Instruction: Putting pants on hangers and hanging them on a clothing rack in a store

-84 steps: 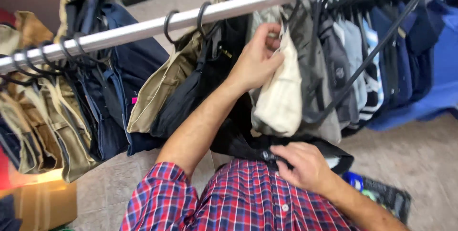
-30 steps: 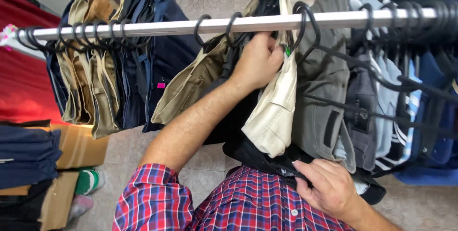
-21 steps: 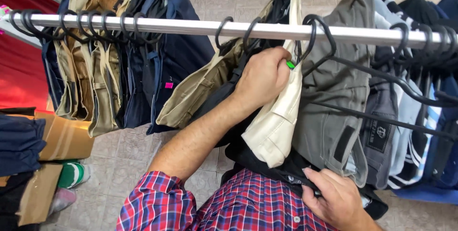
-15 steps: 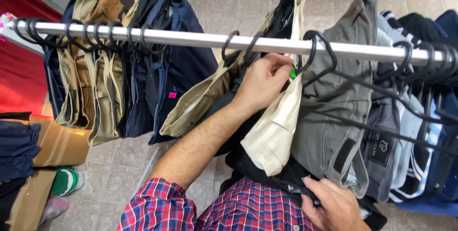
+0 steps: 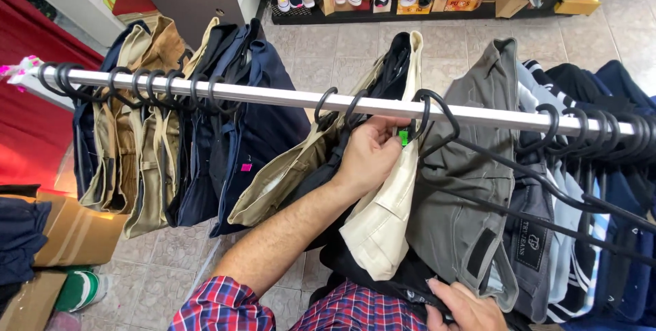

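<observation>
Cream trousers (image 5: 379,218) already hang by their hook on the rail (image 5: 287,99), the left hand (image 5: 369,155) still clasping their top just under it, while the right hand (image 5: 465,307) below grips a black garment (image 5: 383,280) not yet hung. Compared with half a second ago, the left hand's fingers have closed over the green size tag (image 5: 403,137).
</observation>
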